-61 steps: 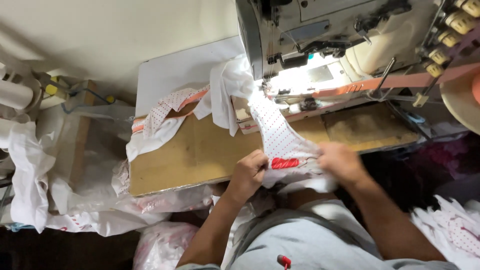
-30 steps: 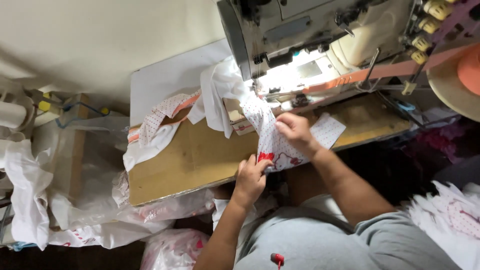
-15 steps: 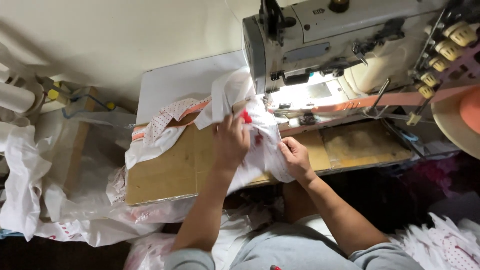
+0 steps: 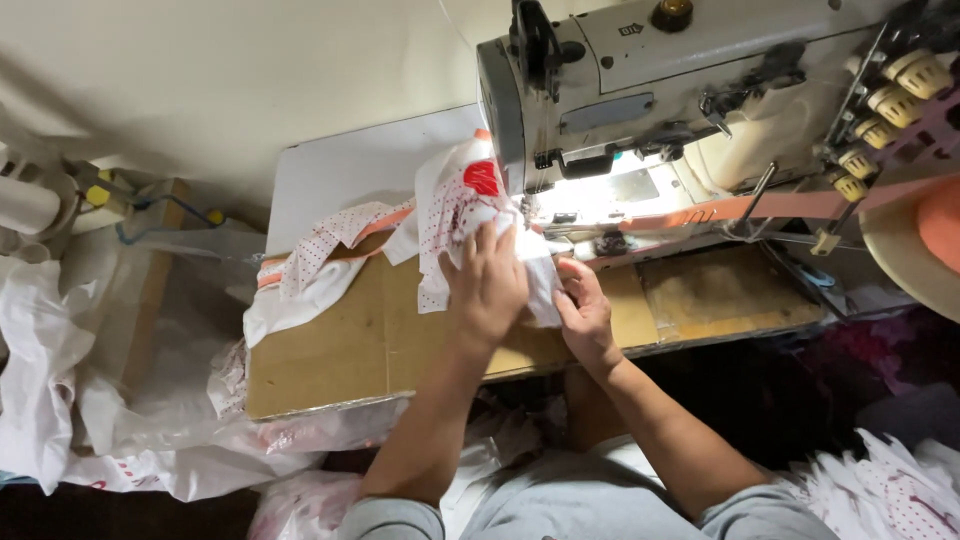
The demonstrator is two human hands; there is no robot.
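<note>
A person seated at a wooden bench (image 4: 330, 350) guides a white, red-dotted fabric piece (image 4: 455, 215) toward the needle area of an industrial sewing machine (image 4: 640, 90). The left hand (image 4: 487, 285) lies flat on the cloth, fingers together and pressed down, pinning it to the bench just short of the machine's lit bed. The right hand (image 4: 583, 312), close beside it, pinches the cloth's near edge between thumb and curled fingers.

The fabric runs under and beyond the left hand, its red printed patch (image 4: 482, 177) lying just past the fingertips, against the machine's head. A judgement on technique: the step seems best done by keeping the left palm's pressure even so the layers do not creep, while the right hand holds the edge straight and level with the feed, fingers well back from the needle.

Farther out from the left hand, a second dotted piece with an orange band (image 4: 325, 245) drapes over the bench's far corner. White plastic bags (image 4: 60, 380) hang well off to that side.
</note>
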